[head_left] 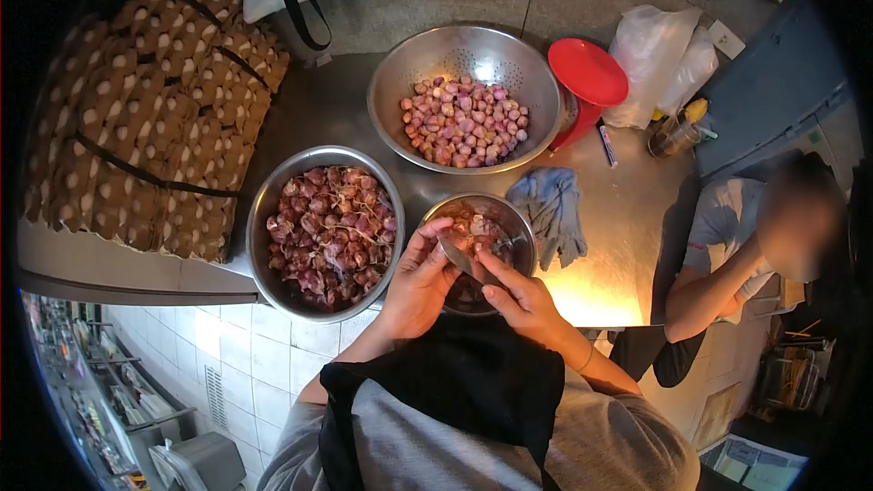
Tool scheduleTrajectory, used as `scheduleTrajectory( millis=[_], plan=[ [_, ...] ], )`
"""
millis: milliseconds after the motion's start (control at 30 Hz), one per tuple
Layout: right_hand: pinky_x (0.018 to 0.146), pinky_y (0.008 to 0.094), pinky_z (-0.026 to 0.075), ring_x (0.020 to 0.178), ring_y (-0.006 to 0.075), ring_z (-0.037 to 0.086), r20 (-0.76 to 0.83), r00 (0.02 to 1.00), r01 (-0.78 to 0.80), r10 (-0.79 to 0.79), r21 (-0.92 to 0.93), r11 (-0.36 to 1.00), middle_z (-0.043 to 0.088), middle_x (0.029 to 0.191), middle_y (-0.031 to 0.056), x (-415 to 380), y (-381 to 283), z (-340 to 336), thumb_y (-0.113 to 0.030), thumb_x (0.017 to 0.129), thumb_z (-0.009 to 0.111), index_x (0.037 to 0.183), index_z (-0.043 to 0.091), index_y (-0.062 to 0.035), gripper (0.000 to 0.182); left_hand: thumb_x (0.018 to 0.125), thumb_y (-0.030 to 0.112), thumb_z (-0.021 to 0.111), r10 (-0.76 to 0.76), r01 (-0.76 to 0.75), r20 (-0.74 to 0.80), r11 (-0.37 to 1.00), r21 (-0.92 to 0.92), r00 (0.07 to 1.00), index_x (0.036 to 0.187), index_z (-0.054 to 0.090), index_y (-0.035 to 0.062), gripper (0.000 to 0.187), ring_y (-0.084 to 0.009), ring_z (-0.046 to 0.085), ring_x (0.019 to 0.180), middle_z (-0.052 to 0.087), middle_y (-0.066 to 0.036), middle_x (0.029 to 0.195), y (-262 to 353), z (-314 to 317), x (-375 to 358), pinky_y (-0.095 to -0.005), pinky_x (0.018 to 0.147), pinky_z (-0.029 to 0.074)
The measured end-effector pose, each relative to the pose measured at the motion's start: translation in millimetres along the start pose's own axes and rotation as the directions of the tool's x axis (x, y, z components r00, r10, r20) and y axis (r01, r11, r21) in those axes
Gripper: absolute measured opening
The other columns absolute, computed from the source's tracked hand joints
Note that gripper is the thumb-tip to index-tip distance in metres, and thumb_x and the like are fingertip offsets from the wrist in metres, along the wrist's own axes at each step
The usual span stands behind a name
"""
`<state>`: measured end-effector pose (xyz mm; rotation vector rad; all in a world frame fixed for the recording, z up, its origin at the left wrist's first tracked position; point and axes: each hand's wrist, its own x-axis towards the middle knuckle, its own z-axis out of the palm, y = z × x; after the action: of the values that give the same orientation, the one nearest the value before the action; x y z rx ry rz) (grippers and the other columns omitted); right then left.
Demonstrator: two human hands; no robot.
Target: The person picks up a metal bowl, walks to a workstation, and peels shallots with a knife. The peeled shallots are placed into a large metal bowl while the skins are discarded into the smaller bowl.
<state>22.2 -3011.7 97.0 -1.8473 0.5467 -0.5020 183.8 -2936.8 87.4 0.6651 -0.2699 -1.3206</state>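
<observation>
Above the small steel bowl (522, 255), my right hand (523, 302) holds a small knife (456, 256), its blade pointing up and left towards my other hand. My left hand (420, 282) has its fingers curled close to the blade; what they hold, if anything, is too small to tell. Peelings and reddish pieces lie in the small bowl. To the left stands a steel bowl (257, 259) full of unpeeled shallots (327, 232). Behind is a large steel colander (391, 64) with peeled shallots (466, 123).
Blue-grey gloves (549, 209) lie right of the small bowl. Farther back are a red scale (589, 73), a marker (607, 144), plastic bags (650, 59) and a metal cup (673, 138). Stacked egg trays (155, 118) stand at left. A person (727, 245) sits at the right.
</observation>
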Motion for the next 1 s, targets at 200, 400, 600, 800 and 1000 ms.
scheduleTrajectory(
  millis=[200, 400, 600, 800, 1000],
  plan=[
    [0.083, 0.0299, 0.045, 0.099, 0.0265, 0.059, -0.055, 0.997, 0.047, -0.052, -0.081, 0.996, 0.055, 0.115, 0.0164, -0.5, 3.2, 3.9, -0.021, 0.087, 0.053, 0.128, 0.041, -0.0090, 0.044, 0.088, 0.007, 0.047, -0.001, 0.002, -0.038, 1.000, 0.025, 0.999, 0.116, 0.048, 0.0055, 0.028, -0.0139, 0.052, 0.100, 0.053, -0.004, 0.108, -2.4, -7.5, 3.7, -0.0295, 0.084, 0.044],
    [0.083, 0.0290, 0.043, 0.102, 0.0248, 0.057, -0.076, 0.997, 0.017, -0.016, 0.004, 1.000, 0.054, 0.114, 0.0193, 2.6, 7.9, 11.9, -0.018, 0.087, 0.054, 0.126, 0.042, -0.0059, 0.043, 0.087, 0.006, 0.048, -0.001, 0.007, -0.091, 0.998, 0.060, 0.996, 0.115, 0.051, 0.0043, 0.027, -0.0154, 0.056, 0.095, 0.058, -0.006, 0.102, -4.1, -4.8, -0.4, -0.0291, 0.082, 0.047],
    [0.083, 0.0254, 0.038, 0.097, 0.0149, 0.050, -0.042, 0.995, -0.078, 0.092, 0.271, 0.959, 0.053, 0.105, 0.0109, 7.7, 13.6, 15.8, -0.017, 0.089, 0.052, 0.115, 0.042, -0.0038, 0.032, 0.083, 0.001, 0.055, 0.037, -0.028, -0.066, 0.991, 0.129, 0.997, 0.113, 0.053, 0.0039, 0.030, -0.0121, 0.058, 0.089, 0.060, -0.004, 0.099, -13.1, -6.8, -0.3, -0.0282, 0.080, 0.048],
    [0.066, 0.0197, 0.037, 0.073, 0.0059, 0.044, -0.022, 0.985, -0.134, 0.171, 0.527, 0.839, 0.049, 0.085, 0.0048, 10.7, 17.8, 20.6, -0.016, 0.091, 0.047, 0.105, 0.043, -0.0065, 0.017, 0.080, -0.003, 0.058, 0.123, -0.098, -0.071, 0.952, 0.291, 0.990, 0.113, 0.052, 0.0020, 0.034, -0.0110, 0.056, 0.089, 0.059, -0.004, 0.099, -19.1, -9.7, 0.2, -0.0248, 0.082, 0.046],
    [0.032, 0.0188, 0.020, 0.035, 0.0048, 0.024, 0.152, 0.958, -0.253, 0.242, 0.846, 0.469, 0.032, 0.050, -0.0016, 17.7, 7.4, 9.7, -0.023, 0.095, 0.037, 0.096, 0.037, -0.0158, 0.007, 0.079, -0.005, 0.055, 0.117, -0.118, 0.020, 0.942, 0.316, 0.993, 0.127, 0.037, 0.0029, 0.052, -0.0141, 0.051, 0.101, 0.053, -0.006, 0.109, -12.9, 4.8, -0.8, -0.0269, 0.089, 0.042]
  ],
)
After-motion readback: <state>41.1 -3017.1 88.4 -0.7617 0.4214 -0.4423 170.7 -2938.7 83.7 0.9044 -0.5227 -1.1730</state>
